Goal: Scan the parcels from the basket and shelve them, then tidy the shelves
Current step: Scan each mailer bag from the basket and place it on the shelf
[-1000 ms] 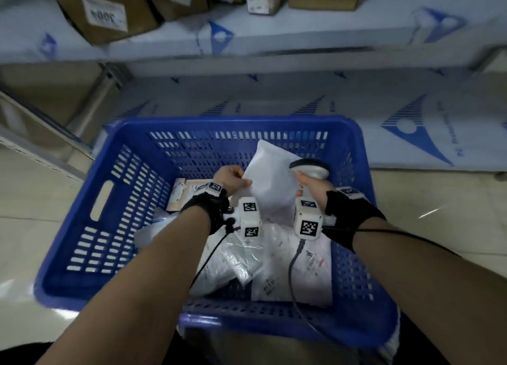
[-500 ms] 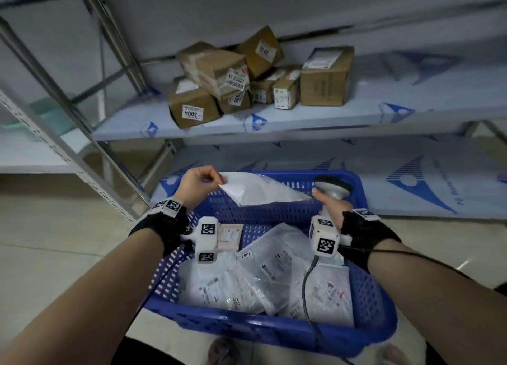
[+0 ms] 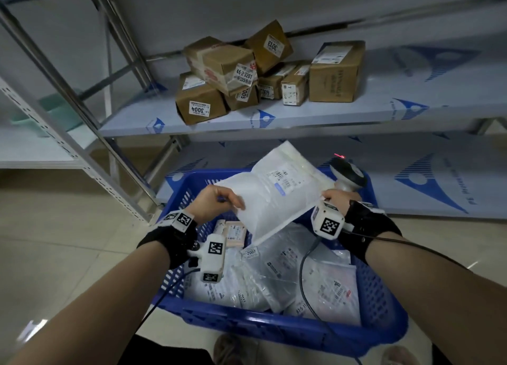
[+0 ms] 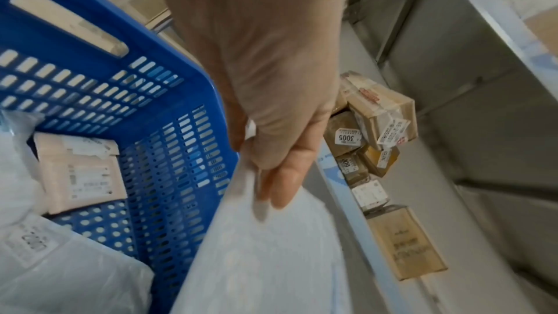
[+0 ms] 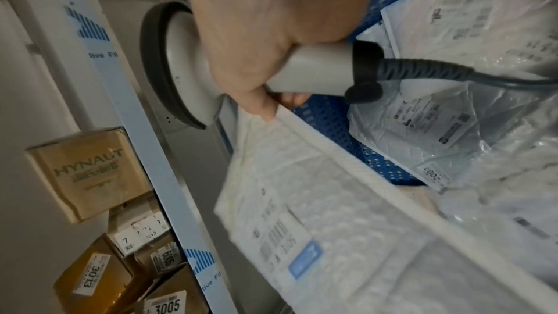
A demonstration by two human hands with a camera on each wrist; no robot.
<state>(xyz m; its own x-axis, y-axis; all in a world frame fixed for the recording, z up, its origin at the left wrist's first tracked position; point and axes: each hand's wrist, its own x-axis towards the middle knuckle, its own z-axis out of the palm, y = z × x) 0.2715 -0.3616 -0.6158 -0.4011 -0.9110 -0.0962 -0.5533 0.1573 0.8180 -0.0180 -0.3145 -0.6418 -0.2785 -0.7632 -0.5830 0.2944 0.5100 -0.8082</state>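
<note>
Parcel [image 3: 274,197] hangs above my basket [image 3: 384,304], left hand [image 3: 216,202] pinching it, right hand [image 3: 336,198] gripping the scanner [image 3: 347,173].

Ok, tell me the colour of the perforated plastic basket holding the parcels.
The perforated plastic basket is blue, seen best in the head view.

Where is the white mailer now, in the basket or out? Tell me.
Out: the left hand and right hand hold the mailer above the basket.

We see basket [image 3: 382,329] on floor before shelf [image 3: 329,117]; cartons [image 3: 248,73] clustered mid-shelf toward back edge; mailer [image 3: 277,197] above basket's far rim; parcels [image 3: 288,276] inside basket.
</note>
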